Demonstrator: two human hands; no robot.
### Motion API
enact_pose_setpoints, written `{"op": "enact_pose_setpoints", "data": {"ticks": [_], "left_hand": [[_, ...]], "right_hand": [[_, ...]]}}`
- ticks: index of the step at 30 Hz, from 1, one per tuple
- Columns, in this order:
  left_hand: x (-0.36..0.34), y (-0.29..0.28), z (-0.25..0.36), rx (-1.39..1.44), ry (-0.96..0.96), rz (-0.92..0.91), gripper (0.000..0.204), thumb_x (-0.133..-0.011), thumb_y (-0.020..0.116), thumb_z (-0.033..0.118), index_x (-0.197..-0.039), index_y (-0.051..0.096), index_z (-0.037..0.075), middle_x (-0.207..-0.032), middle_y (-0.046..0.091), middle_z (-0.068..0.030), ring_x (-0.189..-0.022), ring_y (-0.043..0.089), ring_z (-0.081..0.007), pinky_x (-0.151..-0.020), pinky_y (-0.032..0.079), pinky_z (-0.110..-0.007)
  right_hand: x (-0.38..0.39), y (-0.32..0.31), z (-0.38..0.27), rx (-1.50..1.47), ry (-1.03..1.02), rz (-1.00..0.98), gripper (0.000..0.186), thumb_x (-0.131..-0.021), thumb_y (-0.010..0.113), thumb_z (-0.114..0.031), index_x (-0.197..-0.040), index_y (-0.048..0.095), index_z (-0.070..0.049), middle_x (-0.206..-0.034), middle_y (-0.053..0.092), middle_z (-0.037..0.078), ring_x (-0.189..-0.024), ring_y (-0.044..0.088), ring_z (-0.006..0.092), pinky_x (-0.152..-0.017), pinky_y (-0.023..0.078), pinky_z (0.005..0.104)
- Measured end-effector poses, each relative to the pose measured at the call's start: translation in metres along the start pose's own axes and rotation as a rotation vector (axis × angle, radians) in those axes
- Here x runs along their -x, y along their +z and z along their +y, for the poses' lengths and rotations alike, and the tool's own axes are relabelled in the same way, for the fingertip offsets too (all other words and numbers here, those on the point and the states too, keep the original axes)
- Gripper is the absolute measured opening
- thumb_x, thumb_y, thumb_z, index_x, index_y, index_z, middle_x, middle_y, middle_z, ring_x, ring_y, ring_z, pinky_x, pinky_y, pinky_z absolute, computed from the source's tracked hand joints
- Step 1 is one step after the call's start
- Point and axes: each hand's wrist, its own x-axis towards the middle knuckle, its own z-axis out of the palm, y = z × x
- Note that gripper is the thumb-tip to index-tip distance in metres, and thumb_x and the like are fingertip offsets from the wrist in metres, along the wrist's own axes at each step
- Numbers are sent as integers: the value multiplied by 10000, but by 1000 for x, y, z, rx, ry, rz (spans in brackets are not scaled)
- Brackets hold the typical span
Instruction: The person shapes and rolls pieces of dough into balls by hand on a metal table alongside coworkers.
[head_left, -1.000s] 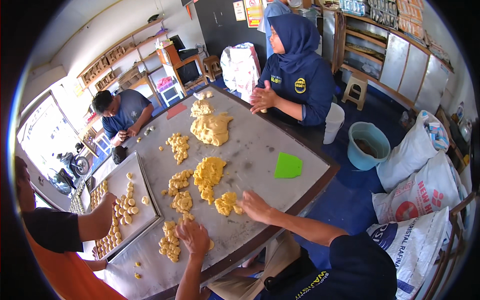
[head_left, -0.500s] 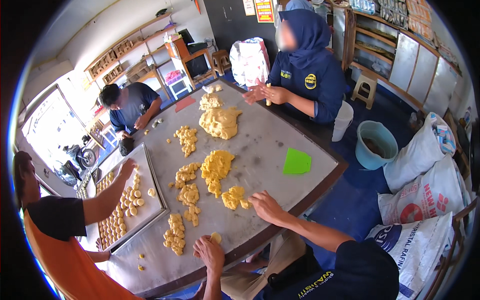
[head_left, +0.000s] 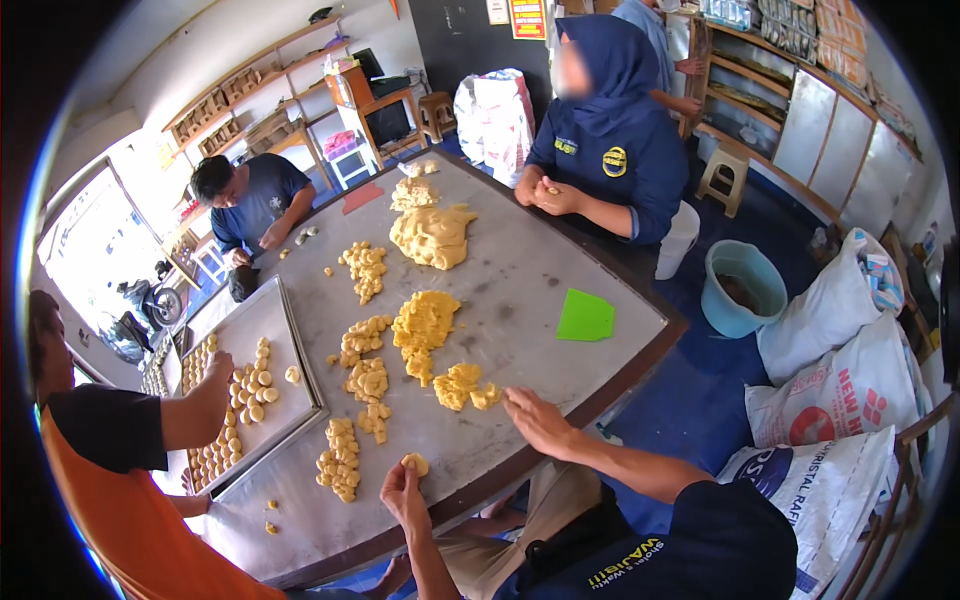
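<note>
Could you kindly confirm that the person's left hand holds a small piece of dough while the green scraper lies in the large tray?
Not quite: in the head view, the green scraper lies on the metal tabletop, right of the yellow mounds, not in the large tray. The left hand does hold a small piece of dough.

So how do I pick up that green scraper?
Probably pinch the green scraper by its right-hand edge, coming from the table's brown rim. It lies flat and looks thin, so slipping a fingertip under that edge, thumb on top, should help. There's bare tabletop there; the yellow dough is off to the other side.
</note>
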Motion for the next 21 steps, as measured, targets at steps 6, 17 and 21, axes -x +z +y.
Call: {"op": "enact_pose_setpoints", "data": {"ticks": [6,17,21], "left_hand": [[-4,31,4,-59,0,-78,371,-988,732,238,-1144,707,-98,-998,743,-105,-895,711,-165,-815,587,-303],[19,83,29,-5,83,-150,285,-1073,584,199,-1121,678,-66,-928,750,-121,-782,736,-190,-690,610,-305],[-1,55,8,-530,196,-218,179,-930,702,138,-950,696,-40,-837,746,-197,-693,754,-282,-596,577,-383]], "right_hand": [[-4,-28,-11,-567,206,-200,288,-910,549,-12,-1171,655,53,-1225,639,210,-1103,641,378,-932,553,442],[-45,-20,-62,-962,204,-136,315,-925,661,-36,-1235,715,-9,-1152,716,217,-965,701,399,-831,562,427],[-47,-16,-80,-947,28,-97,300,-906,686,-55,-1199,739,-21,-1177,730,174,-982,700,380,-866,561,415]]}}
